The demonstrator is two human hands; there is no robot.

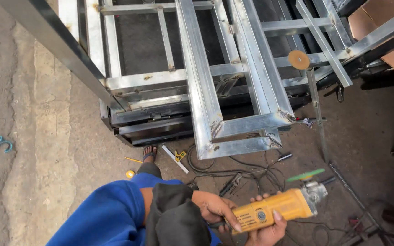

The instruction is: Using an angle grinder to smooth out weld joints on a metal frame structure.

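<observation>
From the head camera, you hold a yellow angle grinder (277, 208) low in the frame, at about five o'clock from the centre. Your left hand (216, 208) closes its fingers around the tail end of the body, where a dark rag or glove (176, 218) hangs over your wrist. Your right hand (265, 230) cups the body from beneath, thumb and fingers wrapped up its sides, so both hands are clamped on the tool and share its weight. That two-handed hold looks meant to steady it.

The grinder's long axis runs from eight o'clock to two o'clock, its metal head toward two o'clock. The green disc (305, 175) sits at that far end, tilted nearly edge-on to you and turned away from your body; whether it spins is hard to tell.

At twelve o'clock from the tool, welded steel frames (233, 91) lean over the concrete floor (46, 136). Cables (251, 171), a ruler (175, 159) and pliers (231, 183) lie between frame and grinder.
</observation>
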